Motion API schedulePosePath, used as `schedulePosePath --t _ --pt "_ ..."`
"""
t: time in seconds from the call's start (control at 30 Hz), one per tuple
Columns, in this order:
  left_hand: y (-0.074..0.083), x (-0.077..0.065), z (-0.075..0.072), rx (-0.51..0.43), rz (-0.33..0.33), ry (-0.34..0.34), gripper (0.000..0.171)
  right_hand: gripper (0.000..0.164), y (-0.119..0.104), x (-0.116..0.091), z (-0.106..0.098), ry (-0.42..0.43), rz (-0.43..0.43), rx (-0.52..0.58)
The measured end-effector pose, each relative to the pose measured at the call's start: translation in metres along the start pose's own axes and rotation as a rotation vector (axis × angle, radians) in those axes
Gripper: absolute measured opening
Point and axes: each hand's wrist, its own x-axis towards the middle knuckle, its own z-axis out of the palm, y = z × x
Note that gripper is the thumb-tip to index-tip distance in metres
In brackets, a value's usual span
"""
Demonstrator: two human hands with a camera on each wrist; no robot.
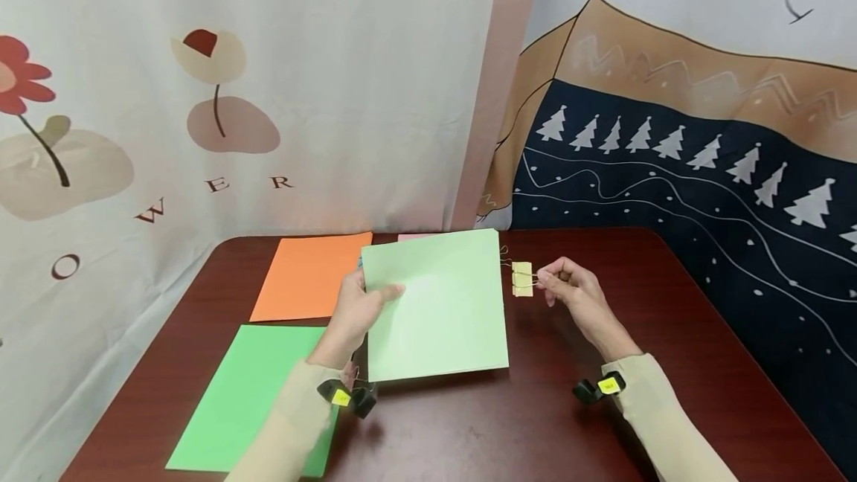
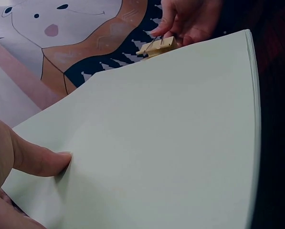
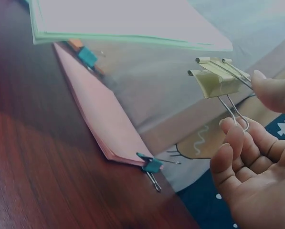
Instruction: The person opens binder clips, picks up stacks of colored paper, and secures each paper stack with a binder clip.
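Note:
My left hand (image 1: 358,311) grips a stack of pale green paper (image 1: 438,311) by its left side, thumb flat on the top sheet. The stack is held up over the table, and several sheet edges show along its side. Just off its right edge, my right hand (image 1: 576,288) pinches a yellow binder clip (image 1: 523,280) by the wire handles. In the right wrist view the thumb presses one handle of the clip (image 3: 221,78) and the fingers the other. The clip's mouth points toward the paper, with a small gap between them.
Orange paper (image 1: 308,277) lies at the table's back left, with bright green paper (image 1: 248,400) in front of it. Pink paper (image 3: 101,107) sits behind the held stack, a teal binder clip (image 3: 153,165) on its corner. Another teal clip (image 3: 88,57) is on the orange paper. Printed curtains (image 1: 361,95) border the table (image 1: 669,318).

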Motion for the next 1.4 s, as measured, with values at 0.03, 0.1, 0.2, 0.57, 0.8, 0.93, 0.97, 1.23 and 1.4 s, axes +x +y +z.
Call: schedulePosePath --t 0.03,0.1,0.2,0.57,0.8,0.93,0.97,1.23,1.4 --pt "0.0 0.0 0.0 -0.002 -0.007 0.007 0.036 0.022 0.0 0.0 0.001 -0.003 0.003 0.002" --pt "-0.001 0.0 0.0 -0.001 -0.009 0.015 0.036 0.023 0.001 -0.001 0.003 -0.002 0.01 0.002" --pt "-0.001 0.0 0.001 0.0 -0.008 0.013 0.036 0.019 0.001 -0.001 0.006 0.011 0.023 0.002" --pt "-0.001 0.0 0.002 0.008 0.008 0.005 0.035 0.013 0.0 -0.003 0.015 0.012 0.064 0.004" --pt "-0.001 -0.001 0.004 -0.015 0.002 0.004 0.036 0.012 0.0 -0.004 0.023 0.0 0.092 0.016" --pt "-0.001 -0.003 0.006 -0.027 0.0 0.007 0.036 0.018 0.001 -0.005 0.027 -0.012 0.099 0.028" --pt "-0.002 -0.003 0.006 -0.029 0.003 0.007 0.035 0.02 0.001 -0.005 0.027 -0.021 0.102 0.037" --pt "-0.005 -0.001 0.006 -0.014 0.01 -0.003 0.033 0.043 0.002 -0.003 0.026 -0.117 0.206 0.138" --pt "-0.004 0.0 -0.001 0.023 -0.004 -0.105 0.031 0.048 0.0 -0.001 0.021 -0.139 0.259 -0.019"
